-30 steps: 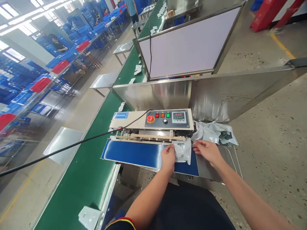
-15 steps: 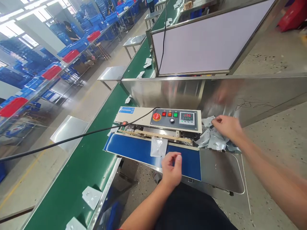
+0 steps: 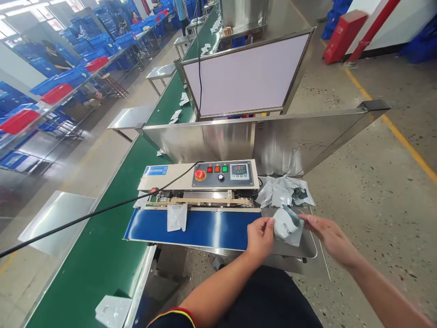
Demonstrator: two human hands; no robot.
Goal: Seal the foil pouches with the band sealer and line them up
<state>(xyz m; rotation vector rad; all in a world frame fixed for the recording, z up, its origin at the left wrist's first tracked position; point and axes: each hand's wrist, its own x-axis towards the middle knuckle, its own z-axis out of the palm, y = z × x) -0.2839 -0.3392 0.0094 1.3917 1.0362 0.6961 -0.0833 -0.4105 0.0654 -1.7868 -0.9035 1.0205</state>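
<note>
My left hand [image 3: 260, 238] pinches the left edge of a silvery white pouch [image 3: 287, 230] between thumb and fingers. At the pouch's upper right edge, the fingers of my right hand [image 3: 326, 231] are fairly straight and appear to grip it. The pouch is over the steel end plate [image 3: 280, 249], its top edge creased. Just behind it lies a heap of similar pouches [image 3: 282, 190]. To the left is a band sealing machine [image 3: 201, 177] with a lit display. Another pouch [image 3: 176, 217] hangs from its sealing band over the blue belt [image 3: 218, 228].
A black cable [image 3: 112, 207] stretches across the machine and the green conveyor [image 3: 82, 264]. A loose pouch [image 3: 113, 310] lies on that conveyor's near part. Behind the machine stands a steel panel [image 3: 218, 139]. Other people work at far tables with blue and red bins.
My right hand has come from the heap towards me and a pouch is now between both hands. My left hand has closed on it. The pouch in the machine has moved left along the belt.
</note>
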